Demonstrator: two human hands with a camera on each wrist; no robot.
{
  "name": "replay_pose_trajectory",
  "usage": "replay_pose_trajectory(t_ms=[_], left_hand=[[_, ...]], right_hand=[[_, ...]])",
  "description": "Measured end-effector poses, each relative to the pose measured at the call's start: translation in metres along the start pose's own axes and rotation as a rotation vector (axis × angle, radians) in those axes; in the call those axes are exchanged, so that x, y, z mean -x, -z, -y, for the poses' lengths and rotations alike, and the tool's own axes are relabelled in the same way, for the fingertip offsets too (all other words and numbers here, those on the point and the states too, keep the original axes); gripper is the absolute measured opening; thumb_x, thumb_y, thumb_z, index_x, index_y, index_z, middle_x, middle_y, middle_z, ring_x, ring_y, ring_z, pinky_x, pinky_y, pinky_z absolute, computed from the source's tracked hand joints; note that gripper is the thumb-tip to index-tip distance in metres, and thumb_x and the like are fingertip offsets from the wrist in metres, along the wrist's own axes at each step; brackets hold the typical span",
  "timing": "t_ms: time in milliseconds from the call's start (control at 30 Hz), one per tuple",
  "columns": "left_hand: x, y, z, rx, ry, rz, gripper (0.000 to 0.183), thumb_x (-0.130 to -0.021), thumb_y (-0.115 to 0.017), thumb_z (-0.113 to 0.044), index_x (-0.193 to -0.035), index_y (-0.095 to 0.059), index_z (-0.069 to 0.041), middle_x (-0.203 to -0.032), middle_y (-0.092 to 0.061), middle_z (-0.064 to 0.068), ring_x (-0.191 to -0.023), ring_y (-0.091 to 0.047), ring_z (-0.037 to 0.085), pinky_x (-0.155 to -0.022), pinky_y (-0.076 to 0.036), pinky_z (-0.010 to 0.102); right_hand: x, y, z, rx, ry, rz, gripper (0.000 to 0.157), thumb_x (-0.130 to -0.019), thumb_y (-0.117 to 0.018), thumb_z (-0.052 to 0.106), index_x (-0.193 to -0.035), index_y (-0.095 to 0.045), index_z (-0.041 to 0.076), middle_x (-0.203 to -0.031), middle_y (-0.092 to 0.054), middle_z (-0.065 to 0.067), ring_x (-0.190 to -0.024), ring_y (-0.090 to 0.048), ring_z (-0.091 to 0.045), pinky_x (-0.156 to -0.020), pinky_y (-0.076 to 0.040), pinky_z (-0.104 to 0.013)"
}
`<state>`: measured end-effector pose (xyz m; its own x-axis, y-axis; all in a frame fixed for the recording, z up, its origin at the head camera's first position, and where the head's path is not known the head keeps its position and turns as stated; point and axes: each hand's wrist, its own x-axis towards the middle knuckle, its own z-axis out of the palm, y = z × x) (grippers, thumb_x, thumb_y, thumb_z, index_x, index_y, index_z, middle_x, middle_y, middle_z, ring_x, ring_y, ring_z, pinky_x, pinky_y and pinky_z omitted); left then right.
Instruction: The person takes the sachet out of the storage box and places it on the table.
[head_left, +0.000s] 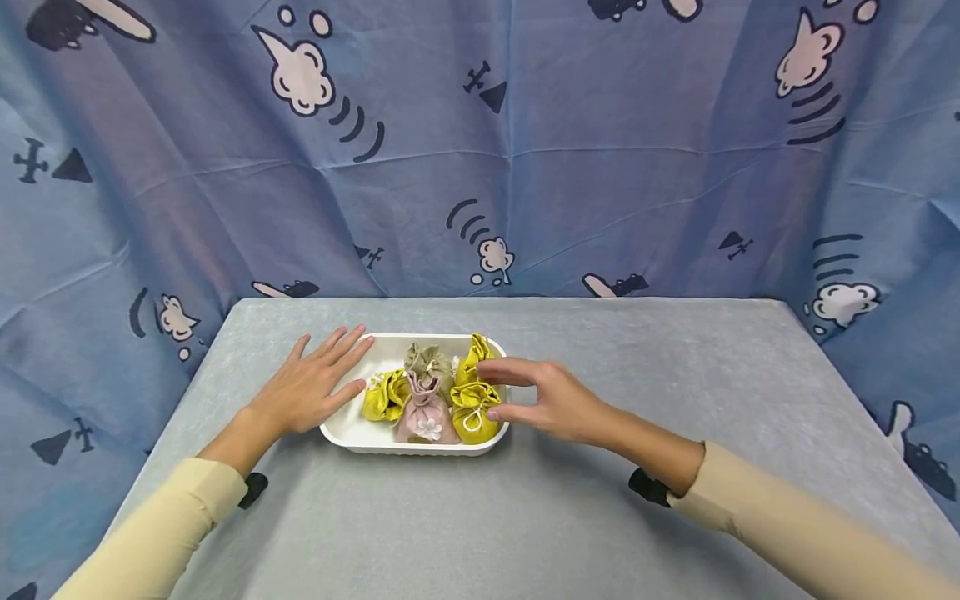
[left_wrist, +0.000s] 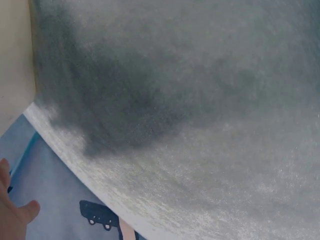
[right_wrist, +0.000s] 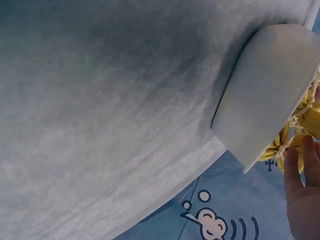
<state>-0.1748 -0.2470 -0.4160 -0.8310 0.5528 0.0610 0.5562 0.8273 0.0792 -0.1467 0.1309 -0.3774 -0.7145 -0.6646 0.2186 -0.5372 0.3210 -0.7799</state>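
A white tray (head_left: 345,432) holds several small drawstring pouches. A yellow pouch (head_left: 387,395) lies at the left, and a pink pouch (head_left: 427,414) with a white flower sits front centre. Behind it is an olive-green pouch (head_left: 429,367). Two more yellow ones, a front pouch (head_left: 475,417) with a white bow and a rear pouch (head_left: 472,357), fill the right end. Fingers spread, my left hand (head_left: 307,387) lies along the tray's left rim. Over the right rim reaches my right hand (head_left: 551,398), thumb and fingers apart, fingertips right at the yellow pouches (right_wrist: 312,120).
The tray stands on a grey table (head_left: 637,358), near its far side. Behind and beside the table hangs a blue patterned curtain (head_left: 585,192). Dark bands (head_left: 648,487) show at both wrists, by the beige sleeves (head_left: 795,525).
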Motion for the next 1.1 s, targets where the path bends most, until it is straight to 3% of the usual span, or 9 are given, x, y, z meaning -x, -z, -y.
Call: replay_pose_trajectory(t_ms=[500, 767, 1100], left_hand=[[0.0, -0.004, 0.003, 0.003, 0.006, -0.007, 0.065, -0.104, -0.039, -0.046, -0.161, -0.022, -0.019, -0.166, -0.016, 0.005, -0.151, -0.017, 0.033, -0.113, -0.013, 0.069], [0.001, -0.004, 0.001, 0.009, 0.012, -0.007, 0.064, -0.105, -0.04, -0.044, -0.16, -0.022, -0.019, -0.166, -0.017, 0.005, -0.151, -0.017, 0.033, -0.112, -0.013, 0.069], [0.0, -0.004, 0.002, 0.013, 0.009, -0.024, 0.063, -0.102, -0.046, -0.03, -0.16, -0.024, -0.018, -0.166, -0.018, 0.005, -0.15, -0.019, 0.034, -0.112, -0.014, 0.07]], right_hand=[[-0.013, -0.02, -0.014, 0.022, -0.013, 0.039, 0.046, -0.087, -0.076, 0.008, -0.13, -0.063, -0.001, -0.127, -0.067, -0.014, -0.114, -0.066, -0.022, -0.094, -0.052, -0.031], [-0.012, -0.027, -0.019, -0.002, -0.002, -0.002, 0.044, -0.085, -0.076, 0.003, -0.127, -0.064, -0.003, -0.123, -0.068, -0.016, -0.109, -0.068, -0.024, -0.092, -0.053, -0.029], [-0.013, -0.025, -0.018, 0.016, 0.004, -0.041, 0.041, -0.084, -0.077, 0.001, -0.124, -0.066, -0.001, -0.12, -0.07, -0.012, -0.105, -0.069, -0.021, -0.088, -0.055, -0.027]])
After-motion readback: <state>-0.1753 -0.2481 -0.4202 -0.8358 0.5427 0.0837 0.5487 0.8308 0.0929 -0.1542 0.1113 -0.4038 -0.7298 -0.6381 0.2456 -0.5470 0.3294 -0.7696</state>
